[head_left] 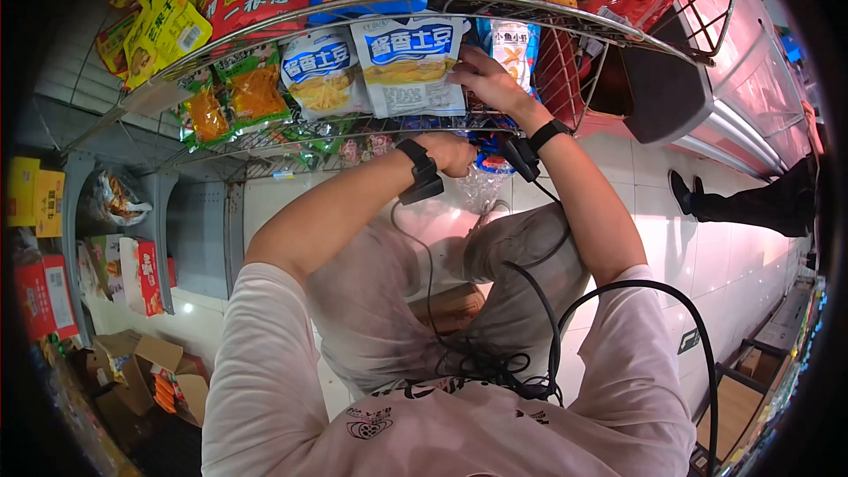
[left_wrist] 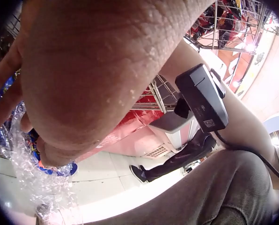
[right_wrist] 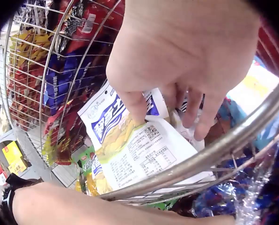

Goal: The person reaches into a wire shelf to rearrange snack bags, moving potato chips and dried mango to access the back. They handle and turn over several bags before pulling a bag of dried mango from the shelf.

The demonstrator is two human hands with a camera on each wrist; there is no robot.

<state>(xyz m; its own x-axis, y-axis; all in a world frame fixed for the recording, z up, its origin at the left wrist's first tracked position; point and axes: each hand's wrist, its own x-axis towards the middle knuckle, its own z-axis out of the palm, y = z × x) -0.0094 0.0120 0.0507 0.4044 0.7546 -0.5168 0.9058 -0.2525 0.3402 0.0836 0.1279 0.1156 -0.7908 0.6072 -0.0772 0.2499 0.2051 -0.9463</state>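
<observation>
My right hand [head_left: 491, 84] is in the upper tier of a wire rack, pinching the right edge of a white-and-blue snack bag [head_left: 413, 71]. In the right wrist view the thumb lies on the bag's printed face, with the other fingers behind its edge. Another white-and-blue bag [head_left: 320, 75] stands upright to its left. Lower down, my left hand [head_left: 449, 153] grips a crinkled clear plastic bag [left_wrist: 41, 183] with blue packets [left_wrist: 0, 93] in it; the left wrist partly hides the grip in its own view.
The rack's metal rim [head_left: 371, 4] curves above both hands. Orange-and-green snack packs [head_left: 256, 93] sit left, and a white-and-blue fish snack pack [head_left: 512, 49] right. Cables [head_left: 495, 362] lie across the lap. Another person's leg [head_left: 751, 212] shows at right; an open carton [head_left: 163, 375] stands lower left.
</observation>
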